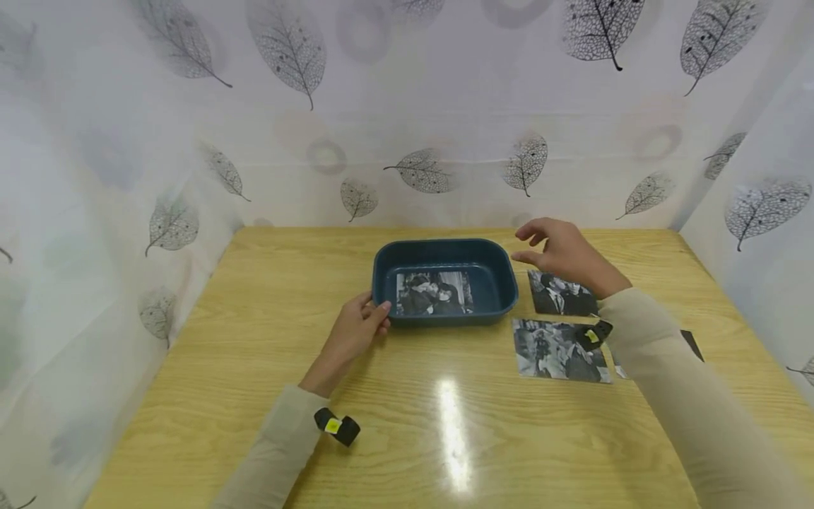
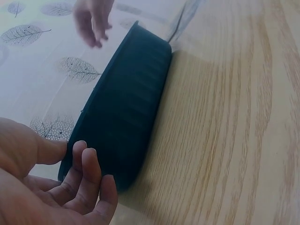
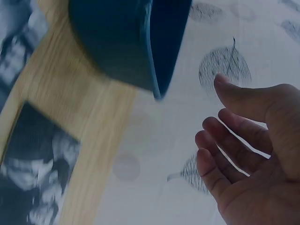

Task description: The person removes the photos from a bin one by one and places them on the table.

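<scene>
A dark blue rectangular bin [image 1: 445, 320] stands on the wooden table, and a black-and-white photo [image 1: 435, 294] lies flat inside it. My left hand [image 1: 362, 322] grips its near left corner, thumb at the rim and fingers against the outer wall, as the left wrist view also shows for the bin [image 2: 122, 103]. Past the bin's right end, my right hand [image 1: 562, 254] is raised with thumb and fingers apart, holding nothing. In the right wrist view a gap separates that hand [image 3: 253, 145] from the bin's rim.
Right of the bin lie more black-and-white photos: one at the back [image 1: 559, 297], one nearer [image 1: 553, 353], and another [image 1: 692, 344] partly hidden under the right sleeve. A leaf-patterned curtain [image 1: 458, 141] stands behind the table [image 1: 254, 353] and at both sides.
</scene>
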Motion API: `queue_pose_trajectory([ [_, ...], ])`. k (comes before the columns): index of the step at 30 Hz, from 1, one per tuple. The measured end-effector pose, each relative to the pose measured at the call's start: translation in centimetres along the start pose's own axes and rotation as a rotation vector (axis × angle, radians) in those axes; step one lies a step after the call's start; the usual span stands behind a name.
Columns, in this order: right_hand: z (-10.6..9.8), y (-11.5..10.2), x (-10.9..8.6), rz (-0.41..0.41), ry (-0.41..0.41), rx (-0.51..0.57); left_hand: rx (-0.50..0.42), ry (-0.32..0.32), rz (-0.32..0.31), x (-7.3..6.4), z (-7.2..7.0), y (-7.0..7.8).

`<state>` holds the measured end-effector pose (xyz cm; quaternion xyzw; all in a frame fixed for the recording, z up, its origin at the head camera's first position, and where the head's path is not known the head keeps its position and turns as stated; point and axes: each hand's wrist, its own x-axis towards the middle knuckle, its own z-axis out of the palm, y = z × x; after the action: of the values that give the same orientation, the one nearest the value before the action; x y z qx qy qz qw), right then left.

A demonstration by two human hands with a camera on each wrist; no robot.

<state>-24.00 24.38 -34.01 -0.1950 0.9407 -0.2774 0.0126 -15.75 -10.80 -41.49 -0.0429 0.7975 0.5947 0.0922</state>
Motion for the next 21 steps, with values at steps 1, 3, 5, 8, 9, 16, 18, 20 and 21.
queue_pose_trajectory([
  [1,0.6,-0.4,0.5,-0.016,-0.02,-0.006,-0.002,0.002,0.0,0.0,0.0,0.0],
  [3,1.9,-1.1,1.5,-0.039,-0.068,-0.012,-0.002,0.006,0.001,0.0,0.1,0.1],
  [5,3.2,-1.7,2.4,-0.054,-0.114,-0.02,0.0,0.009,0.002,-0.1,0.2,0.2],
  [8,4.9,-2.3,3.6,-0.076,-0.188,-0.076,0.002,0.011,0.004,-0.1,0.2,0.2],
  [9,5.4,-2.5,3.9,-0.081,-0.217,-0.103,0.0,0.01,0.004,-0.1,0.1,0.2],
  [16,7.6,-3.5,5.2,-0.062,-0.398,-0.2,0.008,0.013,0.006,-0.1,0.1,0.1],
  [18,7.9,-3.6,5.3,-0.074,-0.406,-0.224,0.015,0.012,0.012,-0.1,0.0,0.1],
  [20,8.3,-3.7,5.4,-0.085,-0.406,-0.242,0.02,0.009,0.014,-0.1,0.0,0.1],
  [21,8.6,-3.7,5.5,-0.086,-0.406,-0.251,0.022,0.009,0.012,-0.1,0.0,0.0],
])
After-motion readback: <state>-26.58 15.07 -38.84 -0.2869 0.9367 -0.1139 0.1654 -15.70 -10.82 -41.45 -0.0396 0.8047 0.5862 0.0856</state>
